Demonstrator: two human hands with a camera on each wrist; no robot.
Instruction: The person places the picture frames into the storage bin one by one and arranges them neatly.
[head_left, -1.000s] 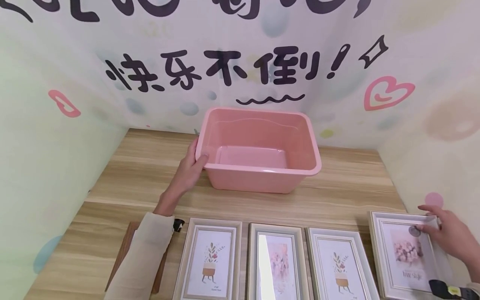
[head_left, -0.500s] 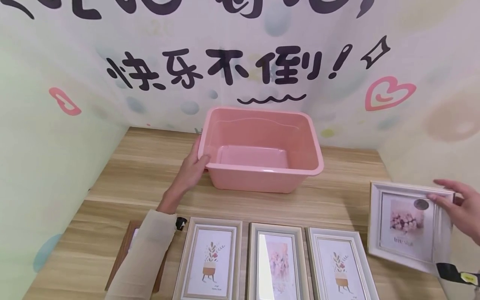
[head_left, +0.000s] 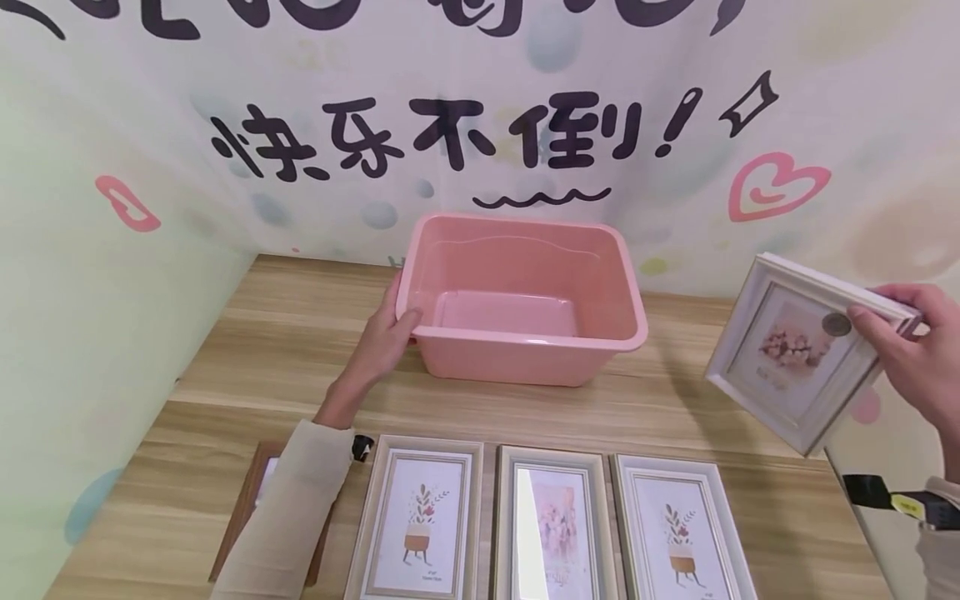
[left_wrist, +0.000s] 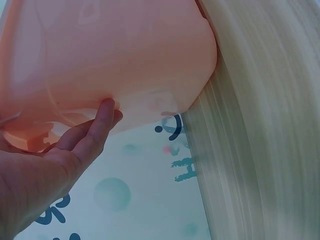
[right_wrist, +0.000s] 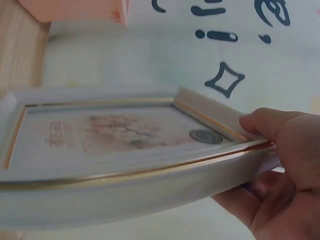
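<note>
A pink plastic bin [head_left: 517, 362] stands at the back of the wooden table, its inside bare. My left hand [head_left: 378, 337] grips the bin's left rim, thumb over the edge; the left wrist view shows its fingers [left_wrist: 102, 122] against the outer wall. On the right, a white picture frame [head_left: 787, 354] with a pink flower print and a round dark sticker hangs tilted in the air. My right hand [head_left: 918, 346] holds it by its upper right corner, thumb on the front and fingers behind, as the right wrist view also shows.
Three pale picture frames lie in a row at the front: a left one [head_left: 420, 517], a middle one [head_left: 551, 525] and a right one [head_left: 682, 533]. A brown frame [head_left: 243, 517] lies partly under my left sleeve. A printed wall hanging [head_left: 337, 217] stands behind the table.
My right hand has lifted the picture frame from the table's right front, raising it up and tilting it. The left hand and the bin have stayed in place.
</note>
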